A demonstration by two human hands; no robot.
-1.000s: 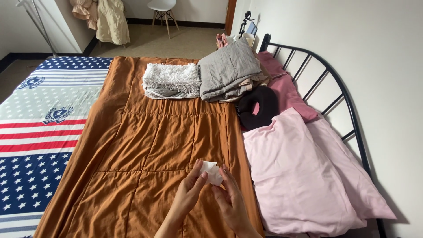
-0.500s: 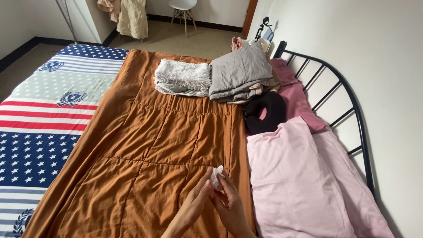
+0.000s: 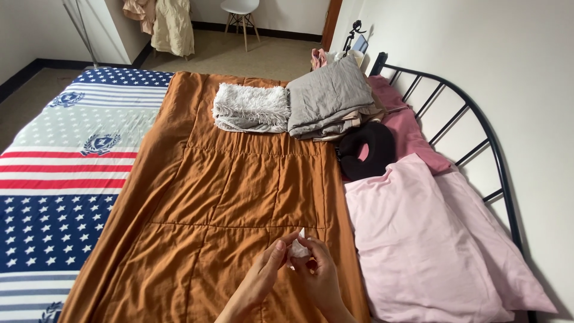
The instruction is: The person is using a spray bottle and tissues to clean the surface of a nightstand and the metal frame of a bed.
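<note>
My left hand (image 3: 263, 278) and my right hand (image 3: 320, 277) meet low over the orange-brown quilt (image 3: 215, 203) on the bed. Between their fingertips they pinch a small crumpled white tissue (image 3: 298, 248), now squeezed into a tight wad and mostly hidden by the fingers. Both hands hold it just above the quilt's near end, next to the pale pink pillow (image 3: 412, 239).
A folded fluffy white blanket (image 3: 251, 107) and a folded grey blanket (image 3: 332, 98) lie at the quilt's far end. A black neck pillow (image 3: 368, 149) and darker pink pillow (image 3: 406, 128) sit by the black metal headboard (image 3: 478, 125). A star-and-stripe sheet (image 3: 66, 173) covers the left.
The tissue has been crumpled from a loose sheet into a small wad between both hands. The view shifted slightly to the left and down.
</note>
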